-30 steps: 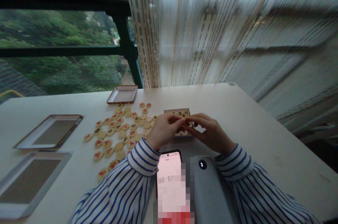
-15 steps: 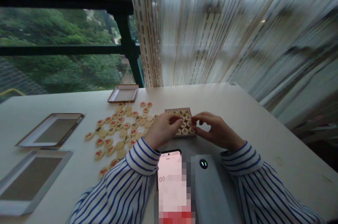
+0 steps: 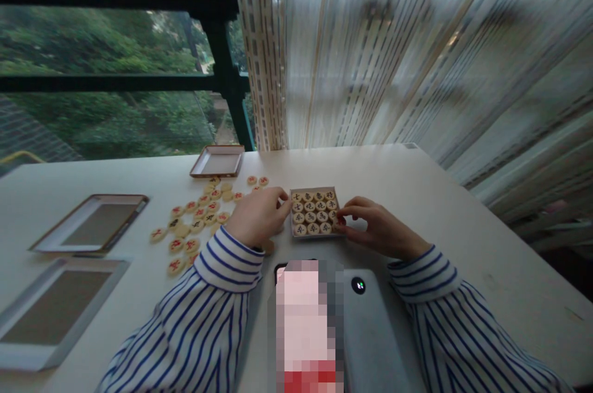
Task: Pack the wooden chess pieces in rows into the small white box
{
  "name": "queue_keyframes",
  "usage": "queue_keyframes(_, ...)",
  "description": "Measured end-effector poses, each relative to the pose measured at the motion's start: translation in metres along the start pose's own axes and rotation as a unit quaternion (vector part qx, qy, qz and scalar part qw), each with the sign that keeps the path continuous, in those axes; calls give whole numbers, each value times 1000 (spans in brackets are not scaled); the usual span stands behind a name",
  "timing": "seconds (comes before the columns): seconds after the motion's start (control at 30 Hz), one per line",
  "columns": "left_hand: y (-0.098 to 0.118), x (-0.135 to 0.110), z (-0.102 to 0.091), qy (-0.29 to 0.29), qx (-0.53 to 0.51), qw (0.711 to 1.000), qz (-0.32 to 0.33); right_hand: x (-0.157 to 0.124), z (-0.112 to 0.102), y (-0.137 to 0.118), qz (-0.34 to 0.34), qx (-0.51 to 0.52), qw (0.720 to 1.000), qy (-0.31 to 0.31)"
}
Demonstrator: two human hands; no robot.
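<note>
A small shallow box holds rows of round wooden Chinese chess pieces with black characters facing up. My left hand is at the box's left edge, above the loose pieces; its thumb and forefinger are slightly apart, with nothing visible between them. On the other side, my right hand reaches the right edge of the box. Its thumb and fingertips close around what looks like a piece with a red mark, mostly covered by the fingers. Loose pieces, many with red characters, lie scattered left of the box, partly hidden by my left arm.
A small box lid lies at the back of the white table. Two larger shallow trays rest at the left. Near me are a phone, partly blurred out, and a grey device with a lit round display.
My left hand has moved left from over the pieces in the box, uncovering them. The right hand stays at the box's right edge.
</note>
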State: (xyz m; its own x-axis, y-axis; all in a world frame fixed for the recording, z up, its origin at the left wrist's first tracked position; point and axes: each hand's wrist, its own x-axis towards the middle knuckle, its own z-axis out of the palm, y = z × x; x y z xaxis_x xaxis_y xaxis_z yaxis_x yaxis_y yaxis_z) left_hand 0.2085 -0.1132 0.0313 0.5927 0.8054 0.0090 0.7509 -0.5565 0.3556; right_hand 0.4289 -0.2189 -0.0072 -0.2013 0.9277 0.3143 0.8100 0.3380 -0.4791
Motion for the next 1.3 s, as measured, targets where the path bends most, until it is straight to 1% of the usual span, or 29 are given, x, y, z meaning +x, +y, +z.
queue_keyframes(0.23, -1, -1, -2, -7, 15, 1000, -4, -1, 5, 5, 4, 13, 1000, -9)
queue_keyframes(0.5, -1, 0, -2, -22, 24, 999, -7, -1, 5, 7, 10, 14, 1000, -18)
queue_keyframes(0.8, -2, -1, -2, -21, 23, 1000, 0, -1, 3, 5, 26, 19, 999, -42)
queue_keyframes(1.17, -2, -1, -4, -26, 20, 999, -10, -1, 3, 3, 24, 15, 999, -26)
queue_keyframes(1.3, -3, -1, -6, -24, 23, 999, -8, 0, 4, 3, 21, 12, 999, -37)
